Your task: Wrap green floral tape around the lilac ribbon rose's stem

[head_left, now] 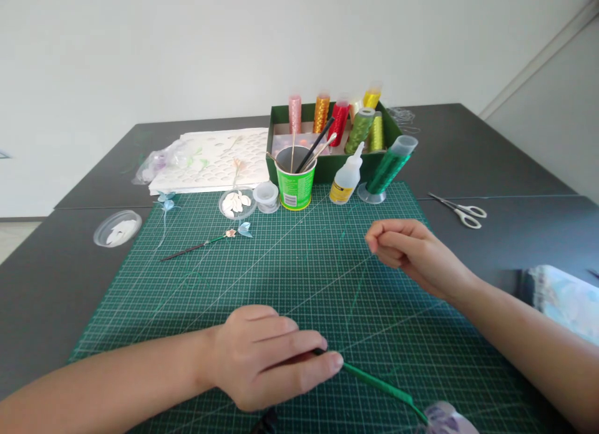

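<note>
My left hand (274, 359) is closed around a thin stem (379, 382), pinching its dark end between thumb and fingers. Green thread wraps the stem, which slants down to the right. At its far end a pale purple flower (447, 418) is partly cut off by the bottom edge. My right hand (407, 250) is raised over the right side of the green cutting mat (281, 259), its fingers curled in a pinch. A fine green thread (358, 294) runs from near these fingertips down toward the stem; its lower part is hard to make out.
A green box (322, 166) of thread spools stands behind the mat. Before it are a green cup (296, 188) of sticks, a glue bottle (346, 175) and a green spool (390, 166). Scissors (461, 209) lie right; petal dishes (118, 228) and a finished stem (201, 244) lie left.
</note>
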Tool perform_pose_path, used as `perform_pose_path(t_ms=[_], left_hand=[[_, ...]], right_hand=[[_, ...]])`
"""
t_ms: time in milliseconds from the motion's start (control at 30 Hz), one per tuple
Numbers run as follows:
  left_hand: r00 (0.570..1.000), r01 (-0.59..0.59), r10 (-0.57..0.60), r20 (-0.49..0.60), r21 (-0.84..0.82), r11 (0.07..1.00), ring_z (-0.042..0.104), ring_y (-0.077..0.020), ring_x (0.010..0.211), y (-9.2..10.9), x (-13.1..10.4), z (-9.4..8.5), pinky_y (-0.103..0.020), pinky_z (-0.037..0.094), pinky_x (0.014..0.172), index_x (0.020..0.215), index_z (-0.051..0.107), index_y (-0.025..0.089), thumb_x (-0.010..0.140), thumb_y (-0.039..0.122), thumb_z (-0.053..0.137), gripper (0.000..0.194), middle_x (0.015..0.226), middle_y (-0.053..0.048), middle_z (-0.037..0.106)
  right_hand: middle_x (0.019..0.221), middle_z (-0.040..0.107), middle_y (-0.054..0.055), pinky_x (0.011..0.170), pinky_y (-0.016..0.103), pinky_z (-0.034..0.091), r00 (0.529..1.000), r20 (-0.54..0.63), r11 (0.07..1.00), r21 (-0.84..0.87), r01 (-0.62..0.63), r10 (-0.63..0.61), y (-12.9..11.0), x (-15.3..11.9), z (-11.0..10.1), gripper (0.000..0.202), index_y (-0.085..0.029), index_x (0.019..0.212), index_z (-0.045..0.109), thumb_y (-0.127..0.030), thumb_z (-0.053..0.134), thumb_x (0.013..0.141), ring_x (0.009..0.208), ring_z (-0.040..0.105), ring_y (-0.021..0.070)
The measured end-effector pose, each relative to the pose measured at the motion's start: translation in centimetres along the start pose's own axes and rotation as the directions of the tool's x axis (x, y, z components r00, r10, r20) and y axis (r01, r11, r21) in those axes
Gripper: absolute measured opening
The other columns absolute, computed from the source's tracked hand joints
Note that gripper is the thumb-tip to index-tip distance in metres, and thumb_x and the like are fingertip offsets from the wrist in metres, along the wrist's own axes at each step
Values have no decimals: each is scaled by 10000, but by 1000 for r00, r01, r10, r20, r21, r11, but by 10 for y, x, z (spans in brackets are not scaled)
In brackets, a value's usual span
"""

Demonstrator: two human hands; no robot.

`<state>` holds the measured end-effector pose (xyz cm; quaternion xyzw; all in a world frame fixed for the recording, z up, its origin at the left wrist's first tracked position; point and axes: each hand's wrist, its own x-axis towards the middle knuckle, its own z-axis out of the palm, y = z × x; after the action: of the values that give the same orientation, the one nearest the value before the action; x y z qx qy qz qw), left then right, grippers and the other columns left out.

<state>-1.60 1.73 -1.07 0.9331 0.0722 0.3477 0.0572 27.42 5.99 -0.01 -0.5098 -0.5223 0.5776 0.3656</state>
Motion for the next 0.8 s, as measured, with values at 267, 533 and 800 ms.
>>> perform_pose_path(t_ms=[267, 533, 800], left_hand=[[998, 54, -51, 39, -64, 996, 688, -85, 703, -3, 5, -5, -249, 467, 511, 1150, 731, 141, 1059, 176, 499, 252, 985, -5, 798], [993, 108, -109, 34, 15, 994, 660, -52, 654, -1, 9, -3, -223, 471, 519, 1089, 759, 223, 1075, 212, 514, 245, 930, 71, 806], [980, 187, -190, -58, -48, 981, 653, -61, 649, -1, 6, -2, -259, 485, 502, 1112, 756, 221, 1048, 216, 577, 190, 953, 75, 801]], right_hand=[[520, 431, -32, 500, 292, 227, 913, -255, 795, -597, 111, -319, 5, 4, -18, 225, -224, 765, 700, -204, 510, 884, 470, 319, 119], [581, 562, 13, 621, 336, 398, 817, -240, 527, -845, 89, -524, 24, 8, -30, 223, -207, 968, 750, -182, 529, 962, 556, 510, 178], [1015, 711, 111, 919, 504, 497, 729, 34, 273, -915, 299, -684, 28, 0, 7, 259, -197, 1127, 738, -228, 502, 1025, 947, 680, 280]])
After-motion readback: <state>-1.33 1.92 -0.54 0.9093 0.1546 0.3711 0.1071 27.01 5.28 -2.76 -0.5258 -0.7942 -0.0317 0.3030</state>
